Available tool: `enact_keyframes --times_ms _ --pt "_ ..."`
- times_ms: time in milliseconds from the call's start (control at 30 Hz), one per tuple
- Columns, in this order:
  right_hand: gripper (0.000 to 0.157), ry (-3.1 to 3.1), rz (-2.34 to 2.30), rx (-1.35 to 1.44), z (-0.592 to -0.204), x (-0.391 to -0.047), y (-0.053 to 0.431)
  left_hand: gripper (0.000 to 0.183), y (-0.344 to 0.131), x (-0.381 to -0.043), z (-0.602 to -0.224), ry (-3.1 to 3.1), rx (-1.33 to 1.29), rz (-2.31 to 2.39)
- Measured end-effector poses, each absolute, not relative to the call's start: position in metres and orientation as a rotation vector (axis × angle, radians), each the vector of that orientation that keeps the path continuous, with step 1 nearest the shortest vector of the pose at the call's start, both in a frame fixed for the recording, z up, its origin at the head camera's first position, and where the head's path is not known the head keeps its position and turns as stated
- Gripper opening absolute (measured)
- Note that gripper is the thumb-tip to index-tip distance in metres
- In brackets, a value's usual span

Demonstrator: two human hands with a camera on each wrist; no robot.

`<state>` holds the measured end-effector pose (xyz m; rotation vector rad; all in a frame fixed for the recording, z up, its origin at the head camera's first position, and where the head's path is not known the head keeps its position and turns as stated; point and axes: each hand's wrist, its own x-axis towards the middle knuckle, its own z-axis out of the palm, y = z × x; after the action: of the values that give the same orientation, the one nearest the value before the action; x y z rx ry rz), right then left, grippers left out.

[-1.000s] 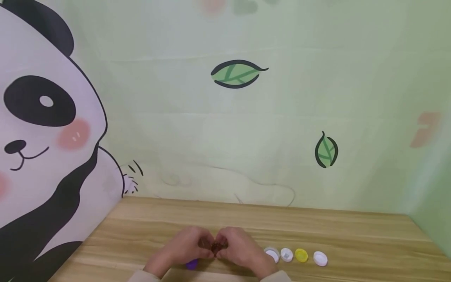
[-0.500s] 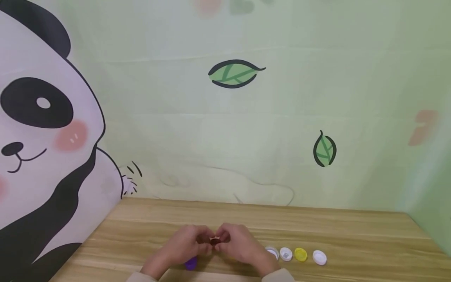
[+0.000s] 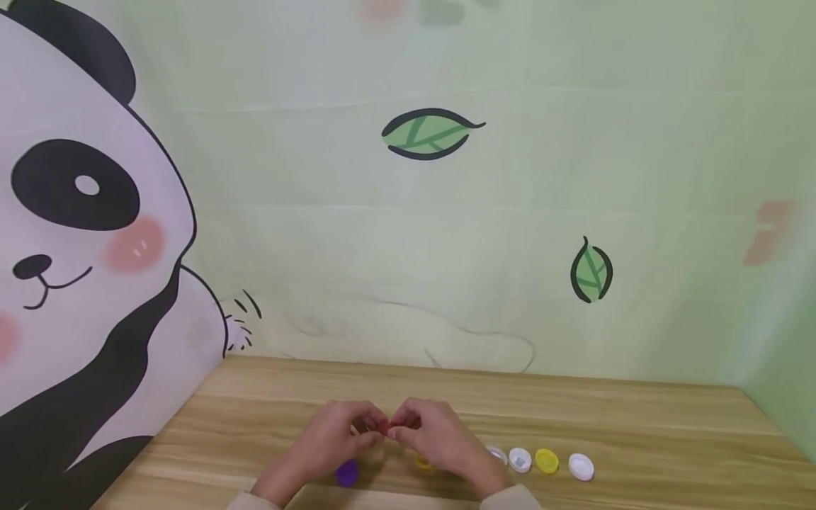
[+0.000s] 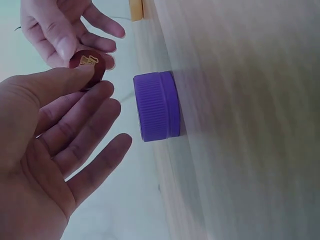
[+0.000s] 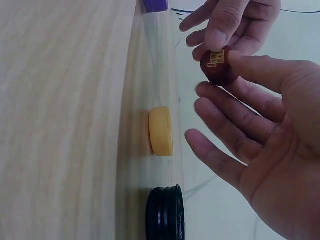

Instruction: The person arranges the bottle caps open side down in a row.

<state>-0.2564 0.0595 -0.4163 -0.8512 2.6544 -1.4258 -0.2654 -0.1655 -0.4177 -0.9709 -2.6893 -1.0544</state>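
A dark red round cap with gold characters on its face is held up off the table between both hands. My left hand pinches one side of it with thumb and fingertips. From the other side, my right hand pinches its edge with the thumb and forefinger; the other fingers are spread. Below the left hand a ribbed purple bottle cap stands on the table. Nearer the right hand are an orange-yellow cap and a black cap; the head view hides the black one.
To the right on the wooden table lies a row of caps: a partly hidden white one, a white one, a yellow one and another white one. A printed cloth with a panda hangs behind.
Both hands have risen a little, with the red cap still between them, and it now shows redder. The orange-yellow cap has come into view beside the right hand.
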Motion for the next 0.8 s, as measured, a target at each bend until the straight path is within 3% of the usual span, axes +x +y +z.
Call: enact_keyframes --times_ms 233,800 --pt "0.009 2.612 -1.479 -0.873 -0.4127 -0.2565 0.0612 0.009 -0.1675 -0.2656 -0.4152 -2.657 -0.992 -1.067" --pt "0.012 2.564 -1.555 -0.831 -0.4111 -0.2551 0.0598 0.032 -0.1722 -0.2625 -0.417 -2.469 -1.095 -1.048"
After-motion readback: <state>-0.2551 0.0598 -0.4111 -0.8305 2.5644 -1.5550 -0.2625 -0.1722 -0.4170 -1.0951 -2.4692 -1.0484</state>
